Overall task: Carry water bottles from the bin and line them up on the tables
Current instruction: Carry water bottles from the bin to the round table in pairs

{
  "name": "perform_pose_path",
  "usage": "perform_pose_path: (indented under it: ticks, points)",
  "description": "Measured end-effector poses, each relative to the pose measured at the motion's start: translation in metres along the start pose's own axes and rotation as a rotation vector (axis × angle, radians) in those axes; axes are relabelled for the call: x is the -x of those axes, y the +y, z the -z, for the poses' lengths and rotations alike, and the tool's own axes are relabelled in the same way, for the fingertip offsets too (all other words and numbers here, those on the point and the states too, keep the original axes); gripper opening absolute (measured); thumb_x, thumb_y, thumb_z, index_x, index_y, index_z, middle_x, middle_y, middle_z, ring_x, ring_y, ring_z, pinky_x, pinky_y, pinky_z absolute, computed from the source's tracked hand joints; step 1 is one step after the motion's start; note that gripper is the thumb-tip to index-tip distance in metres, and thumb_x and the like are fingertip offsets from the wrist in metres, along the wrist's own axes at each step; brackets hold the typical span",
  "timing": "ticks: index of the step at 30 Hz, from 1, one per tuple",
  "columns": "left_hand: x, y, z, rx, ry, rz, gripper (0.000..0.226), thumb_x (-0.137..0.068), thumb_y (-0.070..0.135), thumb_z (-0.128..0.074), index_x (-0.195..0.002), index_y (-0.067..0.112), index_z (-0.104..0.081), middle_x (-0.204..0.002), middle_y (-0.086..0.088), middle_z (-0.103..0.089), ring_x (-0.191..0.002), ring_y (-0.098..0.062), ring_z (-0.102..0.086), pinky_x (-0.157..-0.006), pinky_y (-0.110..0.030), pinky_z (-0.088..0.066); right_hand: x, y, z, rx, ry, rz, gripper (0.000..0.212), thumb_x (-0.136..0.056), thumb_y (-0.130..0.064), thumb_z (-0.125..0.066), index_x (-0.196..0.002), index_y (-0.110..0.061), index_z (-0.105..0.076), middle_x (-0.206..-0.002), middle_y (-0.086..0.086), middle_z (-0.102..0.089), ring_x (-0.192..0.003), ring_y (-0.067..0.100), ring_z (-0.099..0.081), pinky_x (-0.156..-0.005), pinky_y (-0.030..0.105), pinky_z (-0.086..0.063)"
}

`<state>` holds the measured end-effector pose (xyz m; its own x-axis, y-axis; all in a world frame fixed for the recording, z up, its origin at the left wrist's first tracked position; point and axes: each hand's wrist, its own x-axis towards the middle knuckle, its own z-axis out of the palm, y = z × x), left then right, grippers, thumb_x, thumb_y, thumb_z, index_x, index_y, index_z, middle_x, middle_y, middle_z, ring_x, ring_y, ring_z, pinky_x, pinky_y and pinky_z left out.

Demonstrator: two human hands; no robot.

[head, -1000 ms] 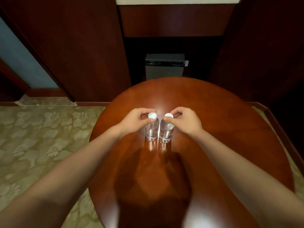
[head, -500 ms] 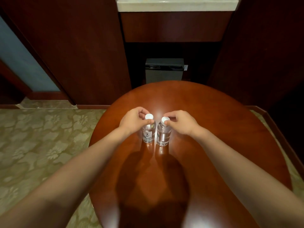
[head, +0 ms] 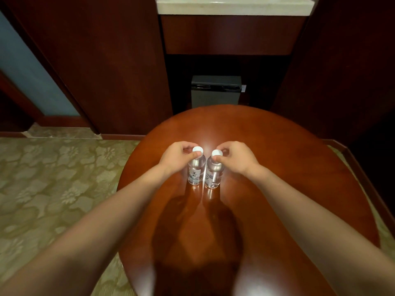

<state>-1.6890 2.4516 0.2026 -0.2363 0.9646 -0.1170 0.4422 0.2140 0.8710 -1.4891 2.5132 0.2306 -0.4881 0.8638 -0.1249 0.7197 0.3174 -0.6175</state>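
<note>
Two small clear water bottles with white caps stand upright side by side, almost touching, near the middle of a round reddish wooden table (head: 277,167). My left hand (head: 178,155) pinches the neck of the left bottle (head: 195,173) just under its cap. My right hand (head: 236,157) holds the right bottle (head: 212,175) the same way. Both bottle bases rest on the tabletop.
A grey bin (head: 215,91) with a dark lid stands on the floor behind the table, under a wooden cabinet with a pale stone top (head: 233,6). Dark wood panels flank it. Patterned green carpet (head: 53,189) lies to the left; a wooden skirting runs along the right.
The camera view has tilted up a little, so more of the cabinet top shows. Both hands stay on the bottle necks and the bottles stand in the same spot.
</note>
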Motion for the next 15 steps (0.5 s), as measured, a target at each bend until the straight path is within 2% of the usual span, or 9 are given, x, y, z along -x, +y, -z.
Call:
perform_pose_path:
  ticks: [6,11,13,15]
  points:
    - [0.003,-0.003,-0.002,0.033,0.021,0.017,0.021,-0.084,0.023,-0.076,-0.104,0.024,-0.069,-0.091,0.01,-0.066,-0.09,-0.017,-0.066,-0.089,-0.047,-0.056,-0.008,0.006,-0.004,-0.123,-0.071,0.065,0.012,-0.088,-0.013,-0.069,-0.099,-0.014,-0.074,-0.102,0.0,-0.074,-0.097,0.019,-0.068,-0.093,0.042,-0.053]
    - [0.005,-0.001,-0.003,0.064,0.017,0.016,0.019,-0.084,0.02,-0.076,-0.102,0.022,-0.069,-0.089,0.007,-0.066,-0.089,-0.019,-0.065,-0.091,-0.052,-0.054,-0.009,0.012,-0.007,-0.183,-0.1,0.07,0.017,-0.091,-0.012,-0.067,-0.104,-0.022,-0.069,-0.107,-0.002,-0.072,-0.101,0.017,-0.067,-0.095,0.04,-0.053]
    - [0.006,-0.001,-0.003,0.053,0.022,0.027,0.021,-0.08,0.029,-0.077,-0.099,0.026,-0.07,-0.091,0.006,-0.067,-0.092,-0.021,-0.066,-0.089,-0.054,-0.054,-0.009,0.013,-0.008,-0.199,-0.114,0.078,0.018,-0.092,-0.014,-0.066,-0.102,-0.028,-0.067,-0.107,-0.005,-0.07,-0.103,0.016,-0.067,-0.096,0.04,-0.053]
    - [0.006,-0.002,-0.003,0.036,0.031,0.041,0.028,-0.071,0.048,-0.075,-0.095,0.034,-0.07,-0.092,0.009,-0.068,-0.095,-0.02,-0.068,-0.087,-0.053,-0.056,-0.008,0.014,-0.01,-0.231,-0.11,0.079,0.021,-0.092,-0.013,-0.065,-0.108,-0.027,-0.068,-0.111,-0.007,-0.068,-0.107,0.017,-0.066,-0.099,0.041,-0.051]
